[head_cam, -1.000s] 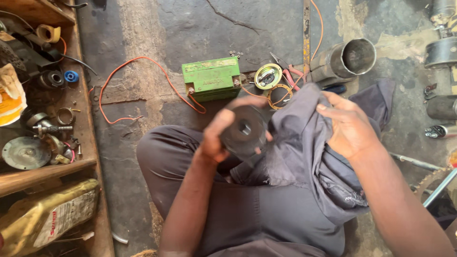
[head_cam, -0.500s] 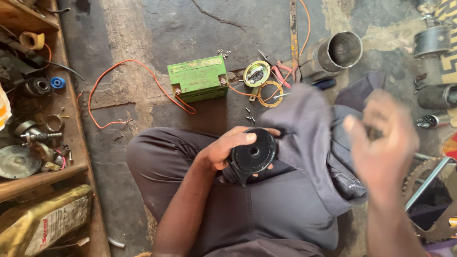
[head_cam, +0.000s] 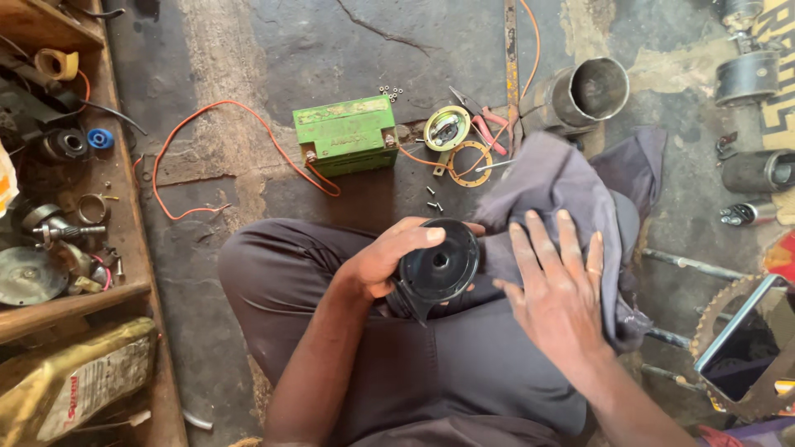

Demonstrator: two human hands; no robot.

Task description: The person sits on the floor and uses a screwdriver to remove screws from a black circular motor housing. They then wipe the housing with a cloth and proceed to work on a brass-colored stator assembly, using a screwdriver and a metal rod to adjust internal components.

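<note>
black round motor part (head_cam: 437, 269) gripped in left hand (head_cam: 383, 263) over lap. right hand (head_cam: 556, 290) flat, fingers spread, pressing grey cloth (head_cam: 563, 194) just beside it. green battery (head_cam: 345, 134) on floor beyond knees.

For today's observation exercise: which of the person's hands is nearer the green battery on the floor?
Left. The left hand grips a black round part just below the green battery; the right hand rests on the grey cloth, farther right.

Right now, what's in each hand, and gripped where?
The left hand holds a black round metal part by its rim, fingers curled over the top edge. The right hand holds nothing; it lies flat on the grey cloth.
</note>
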